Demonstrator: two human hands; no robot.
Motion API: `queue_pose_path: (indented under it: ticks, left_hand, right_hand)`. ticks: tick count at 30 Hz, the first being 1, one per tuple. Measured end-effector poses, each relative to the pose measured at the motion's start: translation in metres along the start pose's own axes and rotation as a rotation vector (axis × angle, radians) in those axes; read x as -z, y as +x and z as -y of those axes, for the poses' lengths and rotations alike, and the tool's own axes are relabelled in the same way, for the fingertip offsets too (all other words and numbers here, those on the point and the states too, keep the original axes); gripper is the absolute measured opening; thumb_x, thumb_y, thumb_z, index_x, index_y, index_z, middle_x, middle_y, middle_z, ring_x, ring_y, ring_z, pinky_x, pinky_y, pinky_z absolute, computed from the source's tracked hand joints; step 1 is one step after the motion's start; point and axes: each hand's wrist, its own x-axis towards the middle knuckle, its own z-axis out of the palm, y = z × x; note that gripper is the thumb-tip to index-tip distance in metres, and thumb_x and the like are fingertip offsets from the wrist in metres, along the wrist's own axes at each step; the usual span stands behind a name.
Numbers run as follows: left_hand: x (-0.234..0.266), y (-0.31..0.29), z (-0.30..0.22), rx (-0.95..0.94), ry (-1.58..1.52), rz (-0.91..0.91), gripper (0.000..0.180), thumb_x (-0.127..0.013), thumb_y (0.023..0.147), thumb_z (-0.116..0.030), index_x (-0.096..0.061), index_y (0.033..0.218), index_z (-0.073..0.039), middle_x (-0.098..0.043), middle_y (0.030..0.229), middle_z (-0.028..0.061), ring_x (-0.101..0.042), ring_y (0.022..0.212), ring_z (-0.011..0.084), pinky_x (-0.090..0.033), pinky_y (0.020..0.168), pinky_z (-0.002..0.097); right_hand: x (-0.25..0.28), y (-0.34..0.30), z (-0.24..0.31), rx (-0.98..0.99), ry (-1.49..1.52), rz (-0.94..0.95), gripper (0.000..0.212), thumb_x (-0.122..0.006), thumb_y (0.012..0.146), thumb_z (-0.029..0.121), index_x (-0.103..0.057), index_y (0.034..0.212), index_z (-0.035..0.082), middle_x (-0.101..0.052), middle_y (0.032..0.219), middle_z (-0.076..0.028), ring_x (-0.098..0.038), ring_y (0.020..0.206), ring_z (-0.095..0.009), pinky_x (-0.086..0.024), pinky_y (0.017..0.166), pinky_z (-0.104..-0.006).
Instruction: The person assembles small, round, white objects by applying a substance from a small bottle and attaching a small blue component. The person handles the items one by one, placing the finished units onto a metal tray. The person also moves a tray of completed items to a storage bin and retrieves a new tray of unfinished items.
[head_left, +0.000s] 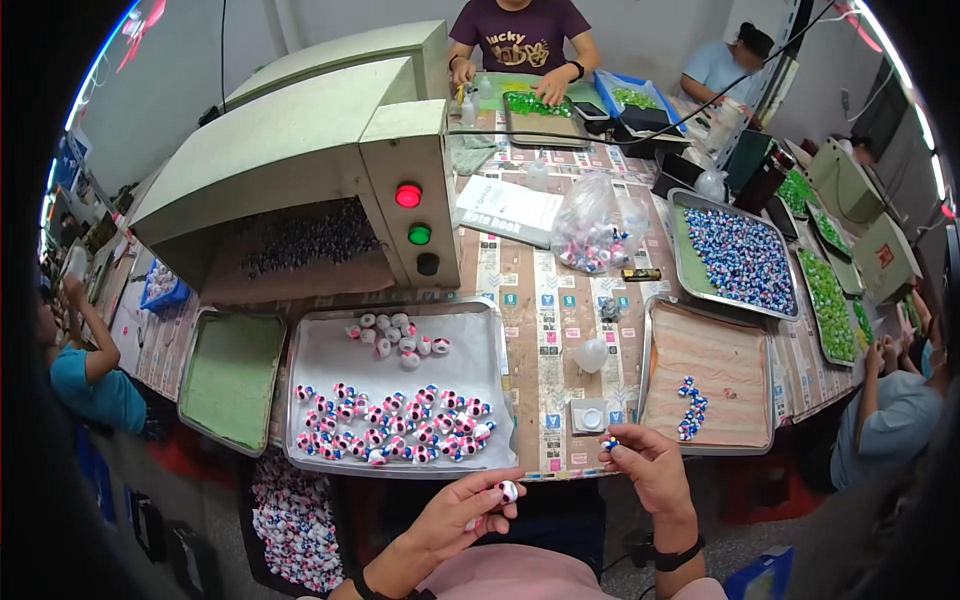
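Note:
My left hand (462, 512) pinches a small white figurine head (508, 491) with dark and pink marks between thumb and fingers. A second pinkish piece shows by its lower fingers. My right hand (650, 468) is closed on a tiny blue-and-white figurine part (609, 444), held at the fingertips. The two hands are apart, in front of the table edge. Beyond my left hand, a paper-lined metal tray (497, 330) bears plain white-and-pink heads at the back and rows of pieces with blue parts nearer. Beyond my right hand, a brown-lined tray (735, 375) carries a short cluster of blue-and-white parts (690, 408).
A small white square dish (588, 416) sits between the trays. Behind stand a large pale machine (300, 150) with lit buttons, a notebook (508, 208), a clear bag (598, 225) and a full tray of blue parts (740, 255). A black bin (298, 520) is below left. Other people work around.

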Motion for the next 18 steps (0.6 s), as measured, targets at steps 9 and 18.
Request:
queue_pose_path:
  ticks: [9,18]
  left_hand:
    - [0.003,0.002,0.001,0.020,-0.002,-0.010,0.036,-0.053,0.096,-0.008,-0.047,0.131,0.000,-0.058,0.114,0.0102,-0.062,0.092,0.0136,-0.057,0.075,0.0249]
    - [0.001,0.002,0.000,0.013,0.018,-0.060,0.037,-0.053,0.096,-0.008,-0.047,0.131,0.001,-0.058,0.113,0.0090,-0.061,0.095,0.0150,-0.056,0.078,0.0256]
  right_hand:
    - [0.004,0.008,-0.013,0.194,-0.194,-0.026,0.023,-0.065,0.082,-0.005,-0.062,0.105,-0.005,-0.065,0.096,-0.010,-0.063,0.084,-0.013,-0.053,0.074,-0.0242]
    - [0.002,0.011,-0.007,0.057,-0.129,-0.125,0.014,-0.066,0.082,-0.004,-0.067,0.096,-0.002,-0.063,0.099,-0.006,-0.061,0.078,-0.009,-0.051,0.068,-0.0209]
